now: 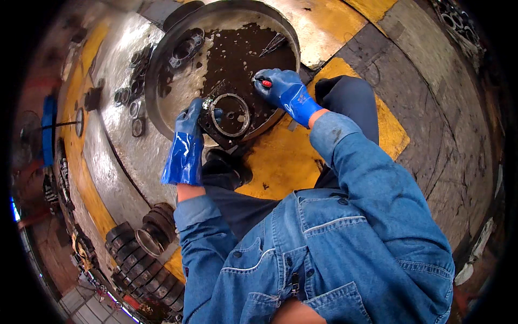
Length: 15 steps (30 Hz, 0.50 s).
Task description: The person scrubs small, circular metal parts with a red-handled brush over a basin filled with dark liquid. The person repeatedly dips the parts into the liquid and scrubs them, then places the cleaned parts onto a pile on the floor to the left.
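Note:
My left hand (189,120), in a blue rubber glove, grips the side of a dark metal housing with a round ring opening (246,122). Gloved fingertips show through the ring. The housing is held over the near edge of a large round metal pan (152,110), which has dark liquid in it. Right of the housing and apart from it, my gloved right hand (285,92) is closed round a small tool with a red part (266,83). The glove hides most of that tool, so its kind cannot be told.
Inside the pan lie another ringed metal part (186,48) and a thin pointed metal piece (272,44). Several dark ring parts (138,127) stand left of the pan. Stacked dark round parts (137,264) are at the lower left. Worn yellow plating (280,167) covers the floor near my legs.

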Available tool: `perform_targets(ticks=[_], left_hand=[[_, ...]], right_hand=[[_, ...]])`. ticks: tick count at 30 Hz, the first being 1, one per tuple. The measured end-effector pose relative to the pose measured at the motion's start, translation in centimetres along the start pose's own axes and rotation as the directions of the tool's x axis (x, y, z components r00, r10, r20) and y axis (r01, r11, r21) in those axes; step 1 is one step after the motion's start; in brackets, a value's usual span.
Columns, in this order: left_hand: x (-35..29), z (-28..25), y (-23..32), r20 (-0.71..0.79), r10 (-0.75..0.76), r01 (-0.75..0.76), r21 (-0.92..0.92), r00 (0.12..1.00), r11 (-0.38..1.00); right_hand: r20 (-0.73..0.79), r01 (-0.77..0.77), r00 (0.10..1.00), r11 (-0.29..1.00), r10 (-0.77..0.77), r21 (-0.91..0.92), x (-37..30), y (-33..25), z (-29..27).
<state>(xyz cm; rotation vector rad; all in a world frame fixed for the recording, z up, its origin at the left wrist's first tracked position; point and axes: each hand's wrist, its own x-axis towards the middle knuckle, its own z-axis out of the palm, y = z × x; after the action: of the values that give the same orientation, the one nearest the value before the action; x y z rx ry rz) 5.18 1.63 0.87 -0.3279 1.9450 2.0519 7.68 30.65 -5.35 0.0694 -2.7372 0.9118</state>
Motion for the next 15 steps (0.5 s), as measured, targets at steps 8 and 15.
perform_targets(ticks=[8, 15], left_hand=[[-1.3, 0.9, 1.7, 0.075, -0.085, 0.087, -0.026, 0.994, 0.996], [-0.7, 0.5, 0.7, -0.023, -0.01, 0.01, 0.008, 1.0, 1.0]], right_hand=[[0.019, -0.002, 1.0, 1.0, 0.002, -0.004, 0.0, 0.1, -0.2], [0.014, 0.001, 1.0, 1.0, -0.001, 0.018, -0.1, -0.1, -0.4]])
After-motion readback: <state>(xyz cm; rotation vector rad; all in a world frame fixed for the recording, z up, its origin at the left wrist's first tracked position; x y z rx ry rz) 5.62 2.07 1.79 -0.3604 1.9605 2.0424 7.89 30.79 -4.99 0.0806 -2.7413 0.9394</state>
